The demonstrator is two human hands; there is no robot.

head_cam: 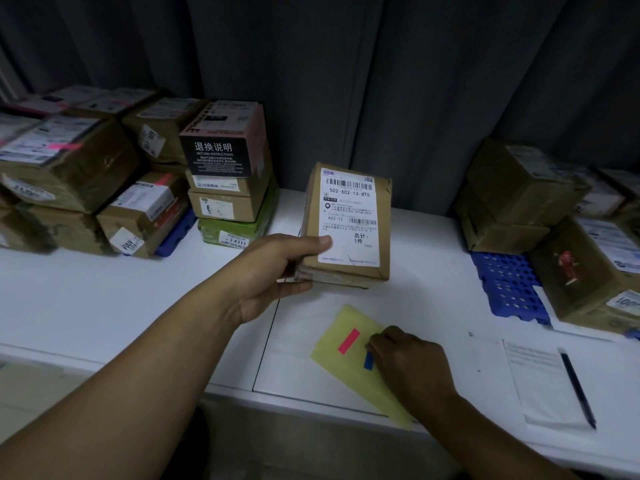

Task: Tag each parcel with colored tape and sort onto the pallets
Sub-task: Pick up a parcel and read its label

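From my remote seat I see the left hand [273, 268] gripping a brown cardboard parcel with a large white shipping label [346, 226]. The thumb is pressed on the label's lower left corner and the fingers are curled under the box's near edge. The parcel is tilted so its label faces the camera, and it is held over the middle of the white table [104, 299]. I cannot tell whether its lower edge touches the tabletop. Nearer to me, a pale yellow backing sheet [329, 358] lies flat on the table with a pink-red strip of tape [348, 336] stuck on it. Just beside that strip is a short blue strip of tape [369, 361]. The right hand [412, 365] rests knuckles-up over the sheet, its fingers curled down onto the top end of the blue strip. Its fingertips are hidden, so I cannot say whether it is pinching the strip or only pressing it. To the left, taped cardboard boxes [69, 168] are stacked on a blue plastic pallet [176, 233], some of them marked with pink tape. To the right, more brown boxes [519, 188] sit on a second blue perforated pallet [509, 285]. At the right edge a black pen [576, 386] lies on a white sheet of paper [540, 382]. A dark curtain [381, 81] hangs behind the table.
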